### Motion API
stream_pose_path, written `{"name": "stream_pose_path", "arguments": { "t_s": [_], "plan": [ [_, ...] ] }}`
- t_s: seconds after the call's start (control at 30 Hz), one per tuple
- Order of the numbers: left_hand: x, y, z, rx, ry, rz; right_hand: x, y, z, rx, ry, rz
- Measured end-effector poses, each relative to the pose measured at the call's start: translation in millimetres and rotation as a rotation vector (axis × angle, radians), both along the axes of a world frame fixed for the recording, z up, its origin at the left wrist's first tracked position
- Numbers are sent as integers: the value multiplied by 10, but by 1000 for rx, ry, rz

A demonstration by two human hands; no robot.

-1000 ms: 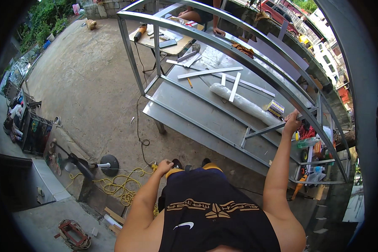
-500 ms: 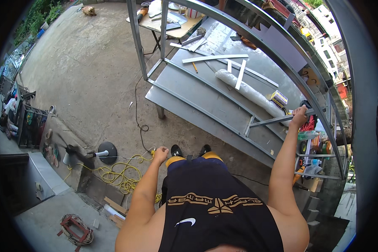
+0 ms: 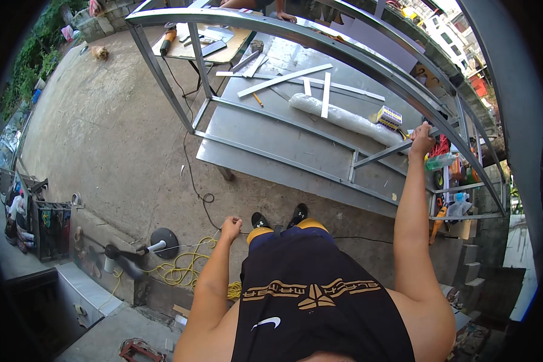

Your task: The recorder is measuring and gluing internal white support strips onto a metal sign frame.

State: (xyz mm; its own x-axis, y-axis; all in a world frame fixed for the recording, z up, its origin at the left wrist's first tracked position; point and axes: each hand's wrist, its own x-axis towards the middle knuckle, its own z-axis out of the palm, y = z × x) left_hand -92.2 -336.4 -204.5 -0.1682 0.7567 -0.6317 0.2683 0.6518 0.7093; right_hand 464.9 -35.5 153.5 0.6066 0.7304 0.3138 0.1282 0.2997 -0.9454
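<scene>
My right hand (image 3: pixel 422 142) is wrapped round a short bar of a grey metal frame (image 3: pixel 271 25), near the frame's right end. The long frame of square tubing rests on a grey metal-topped table (image 3: pixel 265 136). Close to that hand lie a small purple and yellow box (image 3: pixel 389 117) and a roll of clear plastic wrap (image 3: pixel 350 123). My left hand (image 3: pixel 231 228) hangs low beside my leg, fingers curled in, with nothing visible in it. Below it, a yellow cord (image 3: pixel 184 273) lies in loops on the ground.
White strips (image 3: pixel 285 81) and a pencil (image 3: pixel 257 99) lie on the tabletop. Beyond, an orange power tool (image 3: pixel 169 41) sits on a small side table. Another person's hand (image 3: pixel 286 16) touches the frame's far side. A black round stand base (image 3: pixel 163 243) and a dark cable are on the concrete.
My view has shifted, so the frame and table sit further left. Another person's hand and arm have come into sight at the top. My right hand keeps its hold on the bar.
</scene>
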Motion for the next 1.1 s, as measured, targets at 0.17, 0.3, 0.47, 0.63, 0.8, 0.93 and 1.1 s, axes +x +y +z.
{"name": "stream_pose_path", "arguments": {
  "t_s": [0.17,0.3,0.47,0.63,0.8,0.93,1.1],
  "plan": [
    [-147,-518,-236,-75,-75,110,-37,48,-5,7,29,-17],
    [-96,-540,-126,-113,-99,111,-12,48,-29,31,41,-37],
    [-20,-379,-8,-123,-122,82,-14,71,-60,66,64,-44],
    [26,-179,60,-89,-138,73,69,63,-124,90,47,-29],
    [-4,-9,62,-106,-81,-17,-15,27,-104,73,66,-57],
    [48,145,139,-95,-109,-25,38,57,-129,107,96,14],
    [152,223,257,-90,-92,-39,41,111,-161,116,80,-4]
  ]
}}
